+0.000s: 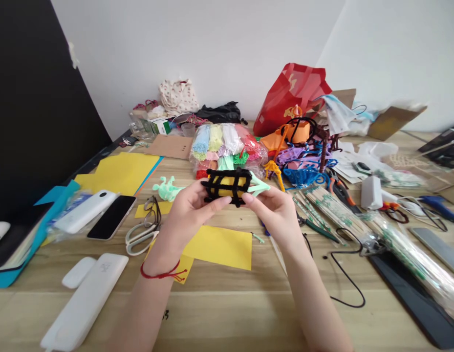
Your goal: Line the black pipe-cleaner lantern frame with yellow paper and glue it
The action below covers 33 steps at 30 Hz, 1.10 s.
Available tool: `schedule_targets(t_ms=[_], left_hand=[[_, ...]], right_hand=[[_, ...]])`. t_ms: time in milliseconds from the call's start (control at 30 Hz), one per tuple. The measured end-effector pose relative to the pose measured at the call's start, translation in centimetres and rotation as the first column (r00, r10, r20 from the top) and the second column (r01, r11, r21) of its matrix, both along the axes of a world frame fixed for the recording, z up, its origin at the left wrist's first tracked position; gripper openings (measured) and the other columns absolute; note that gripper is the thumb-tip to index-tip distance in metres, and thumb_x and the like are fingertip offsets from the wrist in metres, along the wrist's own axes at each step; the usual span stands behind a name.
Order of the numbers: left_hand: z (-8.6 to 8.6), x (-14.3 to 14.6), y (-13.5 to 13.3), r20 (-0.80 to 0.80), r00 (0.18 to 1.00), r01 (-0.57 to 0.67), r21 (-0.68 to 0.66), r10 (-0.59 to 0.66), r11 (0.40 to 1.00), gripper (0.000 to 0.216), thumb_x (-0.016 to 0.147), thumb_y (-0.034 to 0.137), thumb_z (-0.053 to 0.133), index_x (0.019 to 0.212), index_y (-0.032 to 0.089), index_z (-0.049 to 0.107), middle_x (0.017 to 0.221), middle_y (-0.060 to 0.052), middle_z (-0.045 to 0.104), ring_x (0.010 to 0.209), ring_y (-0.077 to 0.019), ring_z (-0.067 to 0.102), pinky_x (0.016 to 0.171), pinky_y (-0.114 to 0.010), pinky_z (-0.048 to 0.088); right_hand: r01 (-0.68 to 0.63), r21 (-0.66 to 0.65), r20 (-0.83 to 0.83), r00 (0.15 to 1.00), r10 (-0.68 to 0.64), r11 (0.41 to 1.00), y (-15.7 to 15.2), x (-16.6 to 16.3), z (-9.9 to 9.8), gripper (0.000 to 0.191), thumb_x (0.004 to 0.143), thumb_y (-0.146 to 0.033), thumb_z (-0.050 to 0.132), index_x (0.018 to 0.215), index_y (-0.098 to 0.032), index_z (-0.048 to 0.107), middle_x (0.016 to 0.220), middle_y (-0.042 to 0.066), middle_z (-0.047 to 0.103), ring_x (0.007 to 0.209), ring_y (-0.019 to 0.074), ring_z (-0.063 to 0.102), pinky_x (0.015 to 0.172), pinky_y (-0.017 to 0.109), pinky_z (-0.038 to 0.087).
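Both hands hold up a small lantern-like frame of black pipe cleaners [228,184] wrapped around a yellow paper core, above the middle of the table. My left hand [195,208] pinches its left end, thumb along the lower edge. At the right end, my right hand [272,205] grips it, with a mint-green pipe-cleaner piece [259,185] sticking out there. Beneath the hands lies a yellow paper sheet [223,247]. A mint-green pipe-cleaner figure [167,189] rests beyond my left hand. White-handled scissors [141,238] and glasses [152,211] lie to the left.
A bag of coloured pipe cleaners [227,146] stands behind, with a red bag [292,98] and tangled pipe-cleaner pieces [303,161] at right. Pliers [342,190], packaged sticks [336,210] and a glue gun [439,208] lie right. A phone [112,217] and white power bank [85,303] lie left.
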<state>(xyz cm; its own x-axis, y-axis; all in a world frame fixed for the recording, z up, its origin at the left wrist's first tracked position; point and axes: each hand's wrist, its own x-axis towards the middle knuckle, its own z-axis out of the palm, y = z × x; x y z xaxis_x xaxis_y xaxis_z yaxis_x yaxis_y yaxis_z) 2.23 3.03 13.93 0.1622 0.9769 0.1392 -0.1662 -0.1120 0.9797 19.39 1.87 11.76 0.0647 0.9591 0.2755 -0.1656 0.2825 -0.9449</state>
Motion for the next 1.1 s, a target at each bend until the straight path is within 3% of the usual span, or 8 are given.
schedule_targets(t_ms=[433, 500, 567, 633, 700, 800, 900, 1100], left_hand=[[-0.1, 1.2, -1.1, -0.038, 0.975, -0.207, 0.208, 0.22, 0.956, 0.026, 0.069, 0.03, 0.086, 0.065, 0.021, 0.061, 0.049, 0.008, 0.053, 0.039, -0.0062, 0.044, 0.037, -0.018, 0.039], [0.0, 1.0, -1.0, -0.047, 0.977, -0.194, 0.202, 0.208, 0.96, 0.024, 0.071, 0.031, 0.084, 0.067, 0.021, 0.062, 0.051, 0.007, 0.056, 0.039, -0.0067, 0.047, 0.038, -0.019, 0.041], [0.0, 0.9, -1.0, -0.044, 0.975, -0.207, 0.196, 0.219, 0.959, 0.02, 0.072, 0.029, 0.082, 0.069, 0.021, 0.064, 0.051, 0.006, 0.058, 0.038, -0.0068, 0.048, 0.038, -0.019, 0.042], [0.0, 0.8, -1.0, -0.056, 0.973, -0.211, 0.19, 0.225, 0.959, 0.019, 0.073, 0.028, 0.08, 0.067, 0.02, 0.064, 0.05, 0.006, 0.057, 0.038, -0.007, 0.049, 0.038, -0.019, 0.043], [0.1, 0.6, -1.1, -0.081, 0.981, -0.161, 0.181, 0.178, 0.97, 0.02, 0.076, 0.028, 0.079, 0.065, 0.019, 0.064, 0.05, 0.005, 0.056, 0.037, -0.0075, 0.05, 0.038, -0.019, 0.043], [0.4, 0.2, -1.4, -0.122, 0.992, 0.045, 0.139, -0.028, 0.989, 0.015, 0.077, 0.029, 0.08, 0.073, 0.02, 0.069, 0.055, 0.004, 0.062, 0.035, -0.0081, 0.052, 0.035, -0.02, 0.042], [0.7, -0.2, -1.7, -0.176, 0.966, 0.209, 0.094, -0.19, 0.973, 0.014, 0.075, 0.029, 0.083, 0.083, 0.021, 0.073, 0.059, 0.003, 0.066, 0.035, -0.01, 0.055, 0.035, -0.021, 0.043], [0.3, 0.0, -2.0, -0.24, 0.97, 0.109, 0.237, -0.051, 0.965, 0.019, 0.083, 0.029, 0.076, 0.067, 0.02, 0.071, 0.044, 0.004, 0.058, 0.033, -0.0112, 0.056, 0.038, -0.021, 0.045]], right_hand=[[0.076, -0.065, -0.126, 0.989, -0.084, 0.995, 0.2, 0.1, -0.9, 0.022, 0.079, -0.038, 0.078, 0.068, -0.021, 0.068, 0.06, -0.003, 0.063, 0.055, 0.011, 0.057, 0.054, 0.023, 0.053], [0.001, -0.046, -0.085, 0.996, -0.005, 0.999, 0.1, 0.5, -0.5, 0.022, 0.079, -0.041, 0.078, 0.08, -0.023, 0.066, 0.075, -0.001, 0.069, 0.064, 0.0139, 0.064, 0.059, 0.025, 0.056], [-0.061, 0.069, -0.048, 0.997, 0.064, 0.996, -0.1, 0.9, 0.1, 0.03, 0.08, -0.041, 0.079, 0.098, -0.027, 0.06, 0.111, 0.003, 0.072, 0.09, 0.0191, 0.071, 0.073, 0.032, 0.061], [-0.095, 0.241, 0.046, 0.995, 0.086, 0.966, -0.3, 1.3, 0.7, 0.049, 0.077, -0.036, 0.083, 0.115, -0.034, 0.054, 0.147, 0.004, 0.055, 0.122, 0.0247, 0.064, 0.096, 0.041, 0.058], [-0.142, 0.339, 0.209, 0.975, 0.072, 0.93, -0.4, 1.6, 1.1, 0.057, 0.078, -0.03, 0.084, 0.125, -0.036, 0.053, 0.156, 0.004, 0.046, 0.14, 0.028, 0.05, 0.114, 0.048, 0.045], [-0.156, 0.333, 0.298, 0.953, 0.053, 0.93, -0.4, 1.7, 1.2, 0.04, 0.089, -0.031, 0.073, 0.128, -0.035, 0.062, 0.14, 0.003, 0.063, 0.136, 0.0259, 0.053, 0.117, 0.045, 0.042], [-0.102, 0.258, 0.196, 0.979, 0.051, 0.961, -0.7, 1.6, 1.3, 0.03, 0.093, -0.035, 0.069, 0.123, -0.036, 0.067, 0.128, 0.0, 0.07, 0.123, 0.0226, 0.063, 0.107, 0.038, 0.051], [-0.073, 0.049, 0.023, 0.997, 0.072, 0.996, -1.9, 0.8, 2.1, 0.029, 0.089, -0.046, 0.071, 0.116, -0.035, 0.071, 0.116, 0.0, 0.074, 0.109, 0.0256, 0.07, 0.096, 0.042, 0.059]])
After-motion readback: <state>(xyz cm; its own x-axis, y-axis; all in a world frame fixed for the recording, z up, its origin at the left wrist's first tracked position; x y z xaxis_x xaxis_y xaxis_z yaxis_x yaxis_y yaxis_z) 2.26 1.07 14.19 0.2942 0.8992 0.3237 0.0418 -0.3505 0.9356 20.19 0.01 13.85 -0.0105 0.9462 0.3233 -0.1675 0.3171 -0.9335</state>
